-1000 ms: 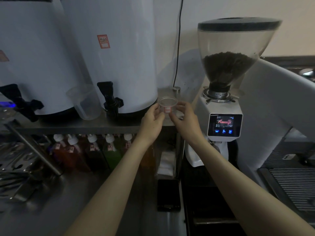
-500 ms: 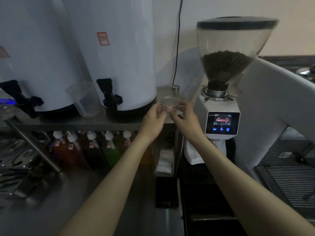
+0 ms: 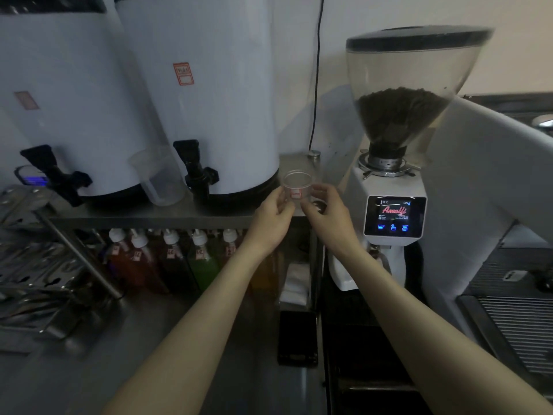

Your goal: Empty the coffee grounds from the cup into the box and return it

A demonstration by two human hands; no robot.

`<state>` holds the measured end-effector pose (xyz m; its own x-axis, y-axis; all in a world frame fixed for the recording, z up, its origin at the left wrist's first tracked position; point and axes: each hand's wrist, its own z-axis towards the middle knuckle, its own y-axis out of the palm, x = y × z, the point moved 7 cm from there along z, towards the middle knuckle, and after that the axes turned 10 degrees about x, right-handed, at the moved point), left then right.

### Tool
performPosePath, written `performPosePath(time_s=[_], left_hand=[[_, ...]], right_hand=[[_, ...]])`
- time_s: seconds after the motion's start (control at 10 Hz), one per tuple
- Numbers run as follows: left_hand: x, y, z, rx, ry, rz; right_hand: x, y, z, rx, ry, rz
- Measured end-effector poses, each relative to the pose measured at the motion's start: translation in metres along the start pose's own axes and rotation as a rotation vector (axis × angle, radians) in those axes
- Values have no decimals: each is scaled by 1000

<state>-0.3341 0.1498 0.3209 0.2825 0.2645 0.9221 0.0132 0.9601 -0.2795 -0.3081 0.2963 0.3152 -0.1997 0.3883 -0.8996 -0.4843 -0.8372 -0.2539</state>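
Note:
A small clear plastic cup [image 3: 296,184] with a red label stands upright at the right end of the steel shelf [image 3: 167,216]. My left hand [image 3: 270,218] touches its left side with the fingertips. My right hand [image 3: 324,211] touches its right side the same way. Both hands hold the cup between them. I cannot tell whether the cup's base rests on the shelf. Its inside looks clear. No box is in view.
Two large white dispensers [image 3: 206,94] with black taps stand on the shelf, a clear measuring jug [image 3: 158,178] between them. A white coffee grinder [image 3: 395,181] stands just right of the cup. Syrup bottles [image 3: 170,259] sit under the shelf, a black scale [image 3: 297,338] on the counter.
Both hands stay at the cup at the shelf's right end; the cup has barely shifted. The view has tilted slightly.

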Motion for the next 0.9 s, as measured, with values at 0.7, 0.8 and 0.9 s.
performPosePath(time_s=[0.7, 0.8, 0.9], left_hand=[[-15, 3, 20, -152, -43, -53], [-23, -1, 16, -148, -55, -73], [-17, -2, 11, -119, -30, -70]], right_hand=[[-7, 3, -4, -9, 101, -58], [-3, -1, -6, -10, 115, -78], [-7, -10, -8, 66, 121, -58]])
